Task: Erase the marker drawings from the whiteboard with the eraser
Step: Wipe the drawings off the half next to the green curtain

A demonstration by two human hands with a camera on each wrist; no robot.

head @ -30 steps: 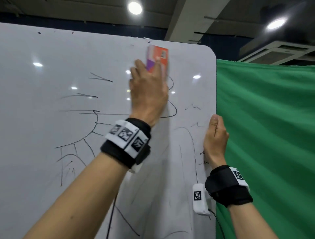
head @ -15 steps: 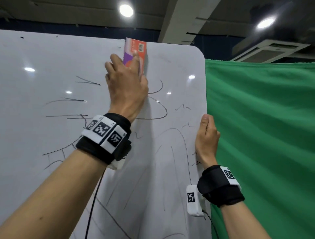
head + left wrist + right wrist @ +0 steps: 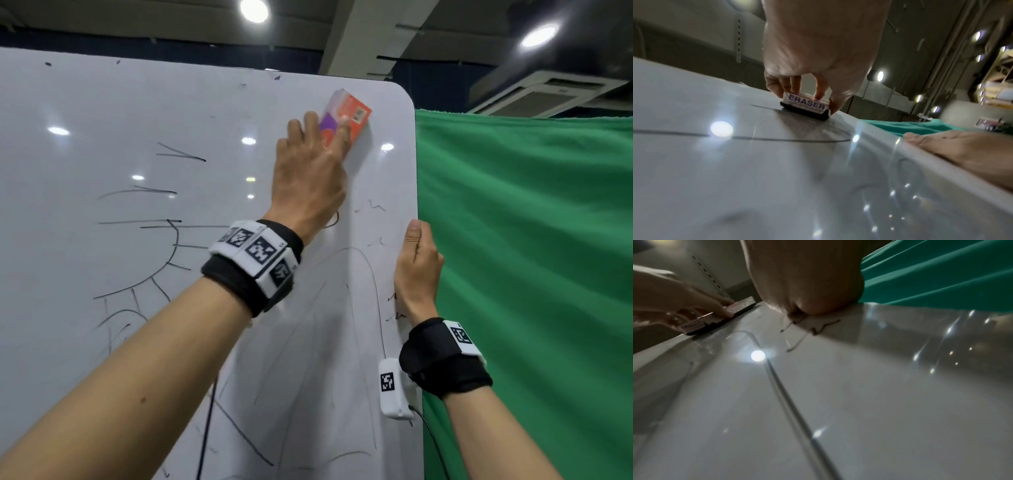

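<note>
The whiteboard (image 3: 102, 102) stands upright and carries black marker drawings (image 3: 171, 240) across its middle and lower part. My left hand (image 3: 308, 171) grips the orange and purple eraser (image 3: 352, 113) and presses it flat on the board near the top right corner. In the left wrist view the eraser (image 3: 805, 105) shows its label and its black felt against the surface, fingers (image 3: 795, 84) on top, thumb at its side. My right hand (image 3: 416, 270) holds the board's right edge, thumb on the front and fingers hidden behind. Small squiggles (image 3: 371, 207) lie between the hands.
A green cloth backdrop (image 3: 531, 274) hangs right behind the board's right edge. Ceiling lamps (image 3: 254, 10) reflect as bright spots on the board. A thin black cable (image 3: 205, 428) hangs from my left wrist in front of the lower board.
My left hand swept the eraser left along the top of the board and then back right toward the corner. The curved lines under it are mostly gone. My right hand kept its hold.
</note>
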